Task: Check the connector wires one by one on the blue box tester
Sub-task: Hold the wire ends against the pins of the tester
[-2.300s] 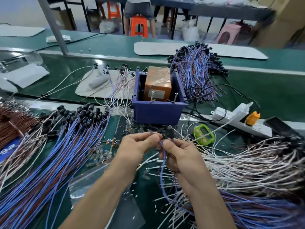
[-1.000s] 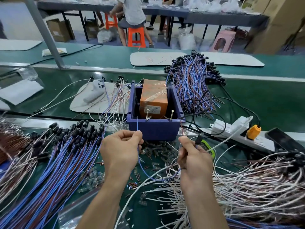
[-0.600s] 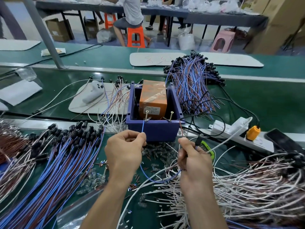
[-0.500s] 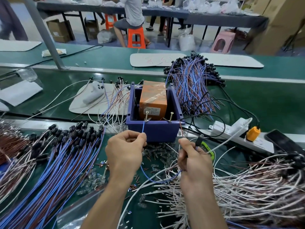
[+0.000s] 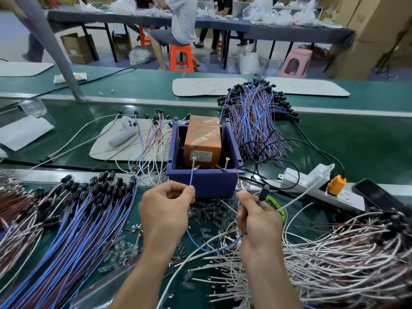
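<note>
The blue box tester stands in front of me with an orange block inside and two upright screws, the left screw and the right screw, at its front rim. My left hand pinches the blue end of a connector wire, and its tip touches the metal clip at the left screw's foot. My right hand grips the same wire's other end near its black connector. The wire hangs in a loop between both hands.
A pile of blue and brown wires lies at left, a white wire heap at right, another bundle behind the box. A white power strip, a green timer and a phone lie at right. People sit beyond the belt.
My hands parted from each other and rose toward the box. The left hand brought the blue wire end up to the left screw's clip, where it now stays.
</note>
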`<state>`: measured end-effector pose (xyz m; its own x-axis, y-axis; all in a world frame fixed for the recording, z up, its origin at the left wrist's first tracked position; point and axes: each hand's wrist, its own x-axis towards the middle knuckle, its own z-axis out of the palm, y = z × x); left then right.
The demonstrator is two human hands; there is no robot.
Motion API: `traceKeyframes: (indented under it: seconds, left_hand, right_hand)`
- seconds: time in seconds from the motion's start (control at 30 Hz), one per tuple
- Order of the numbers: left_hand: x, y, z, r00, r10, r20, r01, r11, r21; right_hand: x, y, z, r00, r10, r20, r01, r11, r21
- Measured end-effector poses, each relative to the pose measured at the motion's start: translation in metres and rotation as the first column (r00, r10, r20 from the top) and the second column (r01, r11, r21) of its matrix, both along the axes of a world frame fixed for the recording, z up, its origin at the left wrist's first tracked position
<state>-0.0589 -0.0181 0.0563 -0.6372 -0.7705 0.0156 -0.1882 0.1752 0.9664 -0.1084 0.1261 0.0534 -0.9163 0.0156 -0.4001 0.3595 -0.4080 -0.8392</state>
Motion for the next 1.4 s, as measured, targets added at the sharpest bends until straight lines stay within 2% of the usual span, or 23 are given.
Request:
traceKeyframes:
  seconds: [1.03, 1.23, 1.33, 1.4]
  left_hand:
    - [0.001, -0.005, 0.002, 0.997, -0.015, 0.072, 0.020, 0.997, -0.070]
    - [0.006, -0.004, 0.008, 0.998, -0.003, 0.057, 0.006, 0.998, -0.055]
    - [0.012, -0.002, 0.008, 0.995, -0.062, 0.083, 0.067, 0.996, -0.064]
    - [0.017, 0.001, 0.008, 0.979, -0.180, 0.091, 0.180, 0.984, 0.012]
  right_hand:
    - [-0.004, -0.015, 0.005, 0.998, 0.053, -0.044, -0.048, 0.994, 0.099]
    - [0.003, 0.002, 0.002, 0.998, -0.037, -0.045, 0.039, 0.998, 0.054]
    - [0.013, 0.009, 0.005, 0.995, 0.042, -0.093, -0.034, 0.996, 0.084]
    - [0.019, 0.012, 0.009, 0.987, 0.110, -0.118, -0.096, 0.989, 0.113]
